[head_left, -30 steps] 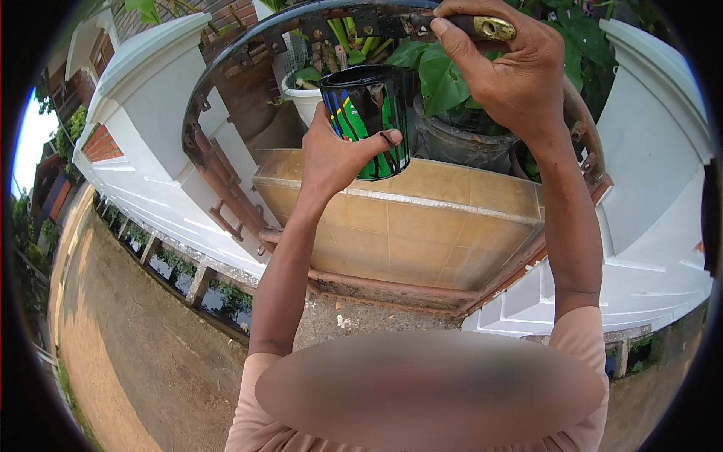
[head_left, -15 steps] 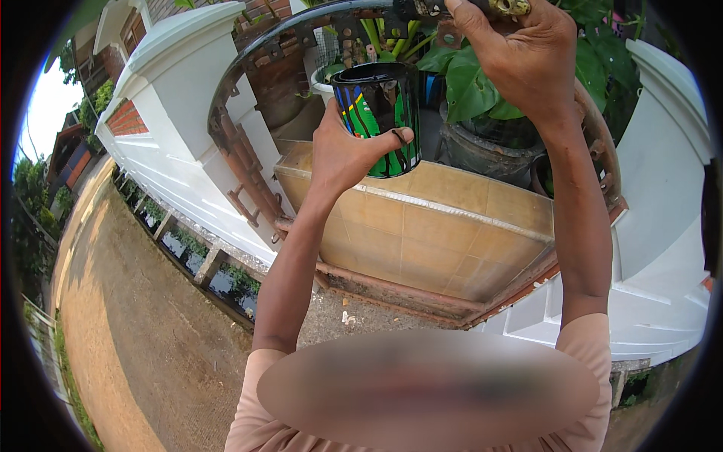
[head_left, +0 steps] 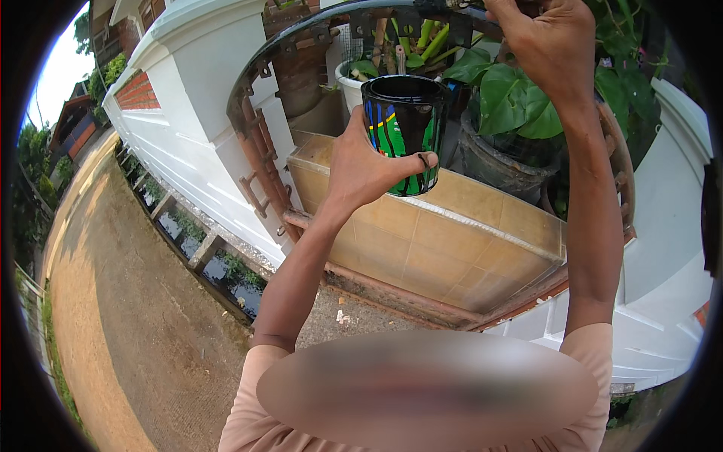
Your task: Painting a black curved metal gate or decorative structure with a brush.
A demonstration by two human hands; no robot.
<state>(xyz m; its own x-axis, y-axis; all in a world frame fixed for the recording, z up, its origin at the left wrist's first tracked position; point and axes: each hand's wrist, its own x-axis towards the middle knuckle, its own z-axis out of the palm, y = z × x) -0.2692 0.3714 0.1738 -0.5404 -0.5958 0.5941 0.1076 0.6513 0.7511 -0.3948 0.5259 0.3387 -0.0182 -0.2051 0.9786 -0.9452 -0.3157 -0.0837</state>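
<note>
Above the front edge of the tiled wall (head_left: 444, 256), my left hand (head_left: 376, 162) is holding a can (head_left: 407, 139) roughly upright. That hand is curving widely around the can, the thumb lying across the front and showing a dark smear, the other fingers mostly hiding round the side and back. The can is standing open at the top, black inside, with dark streaks running down its green and blue label.

Higher above the tiled wall, and farther right, my right hand (head_left: 546, 45) is closing, fingers curled, around a handle (head_left: 532, 7); only small bits of it are showing at the upper edge, so I cannot tell its whole shape.

Over the tiled wall, a curved metal frame (head_left: 242, 84) is arching, glossy and dark along the top and rusty brown lower down. Behind the wall's front edge, a white pot (head_left: 350, 87) is standing to the left of a dark pot (head_left: 504, 162), with broad green leaves (head_left: 504, 98) spreading above. Left of the tiled wall, a white pillar (head_left: 199, 98) is rising.
</note>
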